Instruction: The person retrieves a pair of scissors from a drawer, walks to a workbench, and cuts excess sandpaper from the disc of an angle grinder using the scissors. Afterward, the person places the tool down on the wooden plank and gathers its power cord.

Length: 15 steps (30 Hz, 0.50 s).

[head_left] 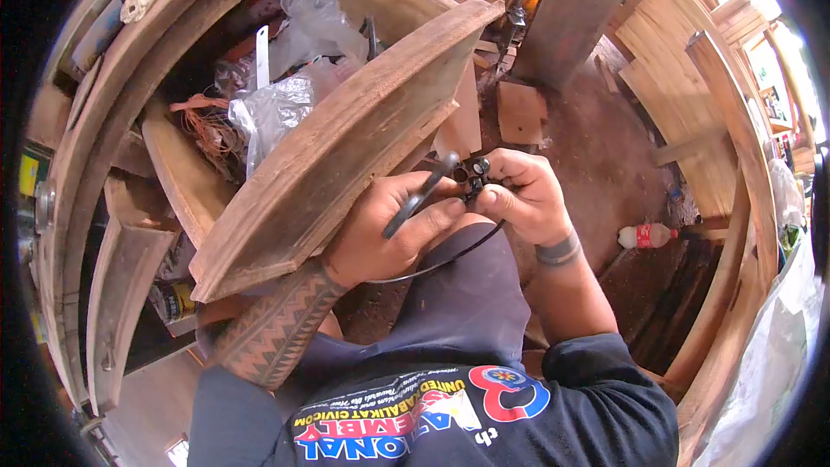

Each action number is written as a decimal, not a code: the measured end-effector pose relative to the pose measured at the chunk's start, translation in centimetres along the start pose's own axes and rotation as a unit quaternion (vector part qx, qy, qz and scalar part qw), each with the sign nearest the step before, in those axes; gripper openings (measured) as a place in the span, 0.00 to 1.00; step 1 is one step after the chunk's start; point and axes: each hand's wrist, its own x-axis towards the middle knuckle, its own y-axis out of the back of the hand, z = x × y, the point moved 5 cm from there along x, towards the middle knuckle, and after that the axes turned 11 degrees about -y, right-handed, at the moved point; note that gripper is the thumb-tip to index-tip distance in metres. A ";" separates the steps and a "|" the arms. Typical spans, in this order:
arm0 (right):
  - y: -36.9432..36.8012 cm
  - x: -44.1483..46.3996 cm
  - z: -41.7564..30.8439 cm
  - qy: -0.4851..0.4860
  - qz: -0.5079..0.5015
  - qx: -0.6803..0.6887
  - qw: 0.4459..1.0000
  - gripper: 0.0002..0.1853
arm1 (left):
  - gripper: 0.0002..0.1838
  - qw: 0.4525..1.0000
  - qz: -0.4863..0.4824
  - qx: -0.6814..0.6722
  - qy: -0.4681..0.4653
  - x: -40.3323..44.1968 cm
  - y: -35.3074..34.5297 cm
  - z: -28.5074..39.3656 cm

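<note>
Both hands meet above my lap, around a small black fitting [472, 176] with round parts. My left hand [393, 220] has its fingers wrapped round a dark curved handle or lever [418, 199] joined to the fitting. On the fitting's other side my right hand [524, 197] pinches it between thumb and fingers. A thin black cable [441, 266] curves below the hands, from near the right fingers to beneath the left wrist. The fingers hide part of the fitting.
An open wooden drawer [346, 147] holding plastic bags [275, 108] and orange string [207, 125] slants close beside my left hand. A bottle with a red label [648, 236] lies at right, near wooden boards [683, 112]. A loose wood piece [521, 113] lies on the floor.
</note>
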 end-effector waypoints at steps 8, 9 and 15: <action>-0.6 0.5 -0.3 0.056 0.030 -0.055 0.996 0.13 | 0.13 0.999 -0.043 0.010 0.010 0.1 0.3 -0.5; -0.6 0.4 -0.2 0.051 0.033 -0.071 0.996 0.13 | 0.12 0.999 -0.049 0.016 0.015 0.1 0.4 -0.5; -0.9 0.6 -0.6 0.048 0.066 -0.135 0.987 0.13 | 0.09 0.997 -0.027 0.070 -0.026 0.1 0.7 -0.5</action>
